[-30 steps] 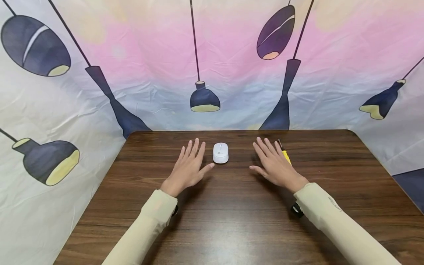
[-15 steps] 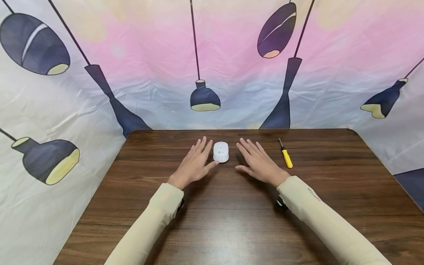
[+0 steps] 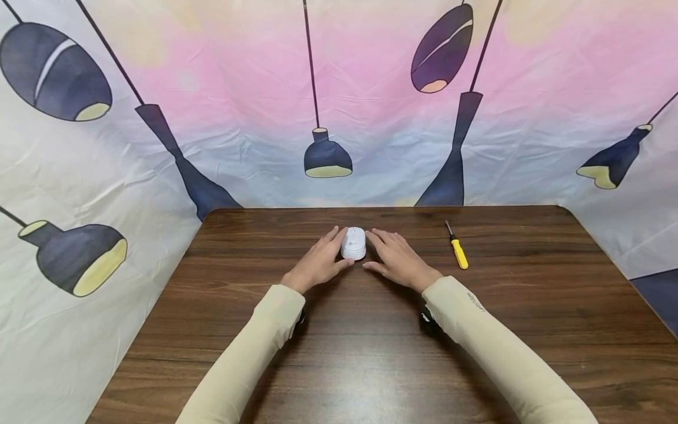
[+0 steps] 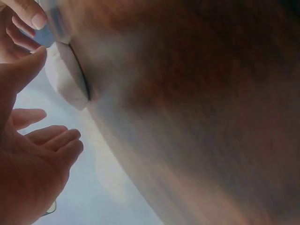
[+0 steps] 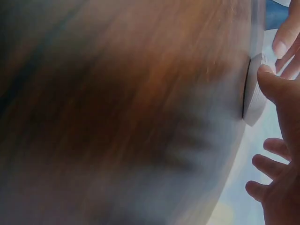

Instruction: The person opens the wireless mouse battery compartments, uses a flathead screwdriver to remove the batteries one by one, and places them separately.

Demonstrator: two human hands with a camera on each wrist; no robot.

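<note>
A white computer mouse lies on the wooden table between my two hands. My left hand is at its left side, fingers close to the mouse's edge and thumb near its front end. On the other side my right hand comes close, fingers slightly bent and thumb pointing inward. In the left wrist view the mouse shows beyond the thumb, with the left palm facing it. The right wrist view shows the mouse partly behind the right thumb. Whether either hand touches it, I cannot tell.
A screwdriver with a yellow handle lies to the right of my right hand. The dark brown table ends at the back against a cloth printed with lamps.
Both hands have moved inward toward the mouse, the right one further. The screwdriver, partly covered by the right hand before, is now in full view. The mouse has stayed in place.
</note>
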